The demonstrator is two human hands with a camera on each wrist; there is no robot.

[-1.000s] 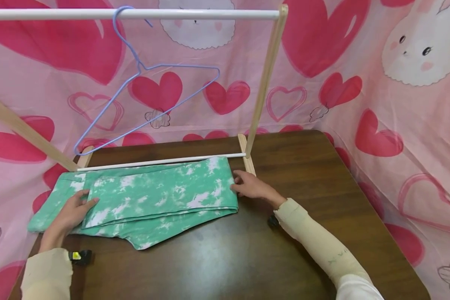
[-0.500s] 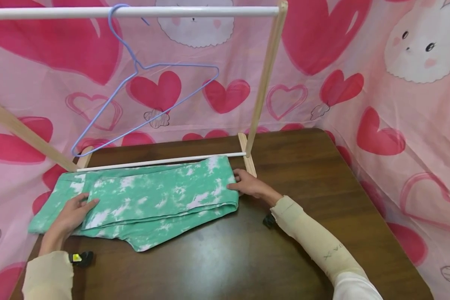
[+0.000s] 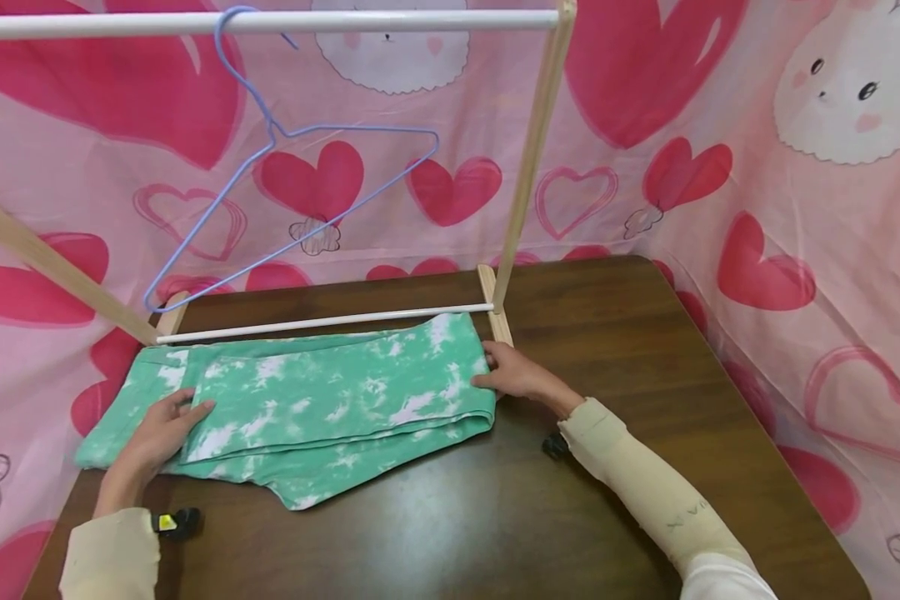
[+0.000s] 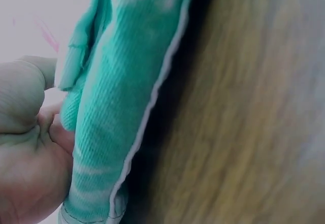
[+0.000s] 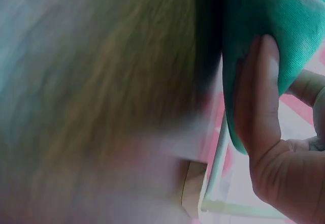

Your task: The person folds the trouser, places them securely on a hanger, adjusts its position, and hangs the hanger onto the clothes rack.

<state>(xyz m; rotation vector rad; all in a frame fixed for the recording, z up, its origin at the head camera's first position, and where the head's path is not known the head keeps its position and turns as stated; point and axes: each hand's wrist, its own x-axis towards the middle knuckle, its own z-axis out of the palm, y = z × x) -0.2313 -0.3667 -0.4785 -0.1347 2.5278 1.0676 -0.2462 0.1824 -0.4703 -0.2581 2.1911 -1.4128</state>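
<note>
Green-and-white tie-dyed pants [image 3: 330, 392] lie folded on the table, the legs doubled back over the waist part. At the leg hems my left hand [image 3: 157, 429] holds the cloth, thumb over the edge. In the left wrist view its fingertips are hidden behind the pants [image 4: 122, 71]. My right hand [image 3: 521, 373] grips the folded right end. The right wrist view shows straight fingers [image 5: 264, 97] against one side of the cloth, the thumb on the other.
Behind the pants stands a rack with wooden posts [image 3: 528, 167], a white top bar [image 3: 405, 21] and a low white bar [image 3: 330, 322]. A blue hanger [image 3: 345, 215] hangs from the top bar. The brown table [image 3: 607, 333] meets pink heart-patterned cloth [image 3: 765, 250] behind and at the right.
Both hands and the pants have shifted slightly to the right along the table. My right hand has taken hold of the folded end. The hanger still hangs on the rack.
</note>
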